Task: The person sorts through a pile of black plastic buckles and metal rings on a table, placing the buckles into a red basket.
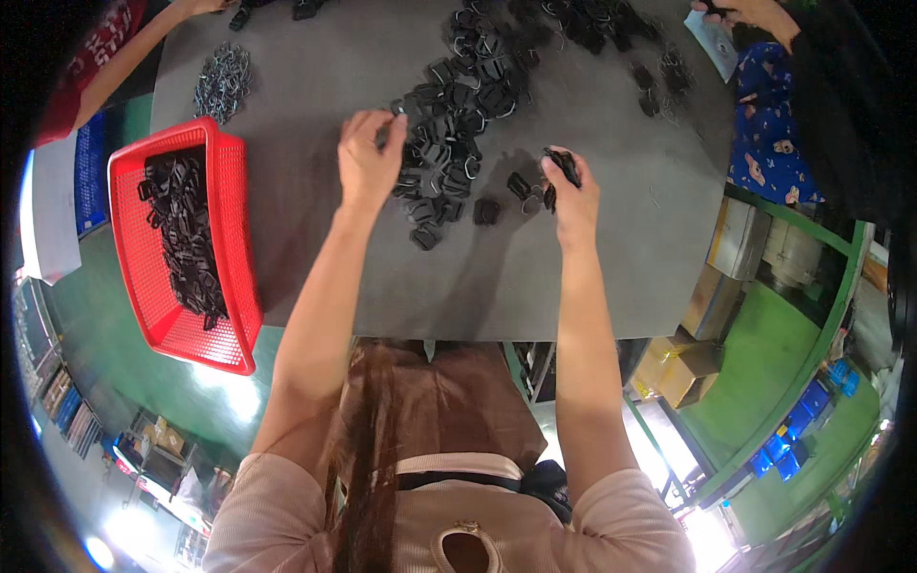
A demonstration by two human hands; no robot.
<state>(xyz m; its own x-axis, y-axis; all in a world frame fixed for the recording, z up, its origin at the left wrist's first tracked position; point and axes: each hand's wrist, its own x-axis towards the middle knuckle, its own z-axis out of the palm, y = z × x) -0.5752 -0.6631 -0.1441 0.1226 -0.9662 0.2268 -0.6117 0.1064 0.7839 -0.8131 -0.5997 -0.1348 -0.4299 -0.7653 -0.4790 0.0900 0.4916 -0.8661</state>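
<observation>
A long heap of black plastic buckles (pixel 449 124), many with metal wire loops, runs down the middle of the grey table. At its left edge is my left hand (pixel 369 160), fingers curled and closed; a small shiny bit shows at the fingertips, but what they hold cannot be made out. To the right of the heap, my right hand (pixel 573 191) is closed round several black buckles (pixel 562 166), held between thumb and fingers just over the table. Beside it lie a loose buckle (pixel 518 185) and a wire loop (pixel 533 201). Another single buckle (pixel 486 212) sits nearer me.
A red plastic basket (pixel 250 286) with black buckles in it stands at the table's left edge. Behind it lies a pile of metal wire loops (pixel 223 82). Co-workers' arms (pixel 134 59) reach in at the far left and far right. More black parts (pixel 583 24) lie at the far side.
</observation>
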